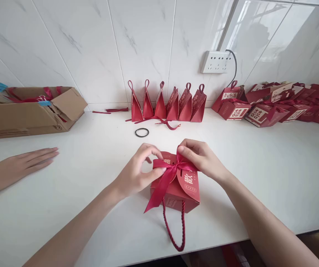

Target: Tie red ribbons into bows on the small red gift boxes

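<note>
A red gift box (190, 193) with pale printed characters stands on the white table in front of me. Across its top a red satin ribbon (163, 187) is tied in a bow, one tail hanging over the front side. My left hand (140, 170) pinches the bow's left loop between thumb and fingers. At the bow's upper right, my right hand (197, 154) grips the ribbon between thumb and curled forefinger. A twisted dark red rope handle (183, 226) hangs from the box toward the table's front edge.
Another person's hand (34, 161) lies flat at the left. Behind it sits a cardboard box (23, 115) with ribbons and clips. Several folded red boxes (172, 105) line the wall, near loose ribbons and a black ring (142, 132). Finished-looking red boxes (267, 113) are piled right, below a power strip (216, 62).
</note>
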`<state>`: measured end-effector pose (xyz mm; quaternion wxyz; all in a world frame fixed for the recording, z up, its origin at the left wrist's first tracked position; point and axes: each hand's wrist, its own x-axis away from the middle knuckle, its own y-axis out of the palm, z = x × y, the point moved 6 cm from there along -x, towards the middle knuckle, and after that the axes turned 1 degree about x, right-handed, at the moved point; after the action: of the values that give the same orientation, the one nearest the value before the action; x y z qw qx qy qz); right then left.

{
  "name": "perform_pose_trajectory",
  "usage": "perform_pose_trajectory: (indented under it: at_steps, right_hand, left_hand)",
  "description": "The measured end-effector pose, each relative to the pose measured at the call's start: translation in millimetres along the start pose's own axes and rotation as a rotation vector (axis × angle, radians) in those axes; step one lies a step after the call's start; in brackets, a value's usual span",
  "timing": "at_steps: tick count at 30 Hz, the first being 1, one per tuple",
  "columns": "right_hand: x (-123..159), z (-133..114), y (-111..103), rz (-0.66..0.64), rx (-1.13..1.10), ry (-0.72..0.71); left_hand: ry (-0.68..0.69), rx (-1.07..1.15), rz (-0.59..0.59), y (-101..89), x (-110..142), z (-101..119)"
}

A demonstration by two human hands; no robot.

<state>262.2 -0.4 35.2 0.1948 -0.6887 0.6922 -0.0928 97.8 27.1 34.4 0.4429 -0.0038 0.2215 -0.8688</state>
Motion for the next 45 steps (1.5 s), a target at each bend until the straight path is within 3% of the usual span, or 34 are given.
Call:
perform_pose_trajectory:
  at_steps: [4,7,11,14,17,22,27,31,37,45]
  right_hand:
    - [6,-18,0,0.118,0.1,-0.185]
    - [8,-21,-2,0.161,0.161,-0.22]
    - [9,-17,-6,0.095,0.168,-0.089]
    - [12,-9,1,-0.112,-0.009,0.122]
    - [16,-5,8,-0.245,-0.166,0.238]
    - [14,-2,11,-0.305,-0.277,0.211]
    - [12,4,11,-0.374,-0.346,0.192]
    - [10,10,12,-0.494,-0.407,0.167]
    - [6,20,17,-0.581,-0.53,0.156]
    - [5,23,15,-0.576,-0.509,0.077]
  left_hand:
    - [0.084,0.087,-0.07,3.5,-1,-4]
    - [0.097,0.079,0.013,1.7,-1,-7]
    - [0.097,-0.032,0.203,-5.9,3,-6]
    - [0.074,-0.045,0.285,-12.0,7,-5]
    - [0.045,0.015,0.233,-12.1,8,-5]
    - [0.033,0.134,0.045,-2.4,11,0]
    - [-0.097,0.156,0.059,-6.0,9,-7]
    - [-0.13,0.215,-0.01,-10.1,6,-9]
    - [-0.148,0.011,-0.056,-16.0,5,-6]
    - [-0.082,-0.081,-0.139,-13.8,6,-5]
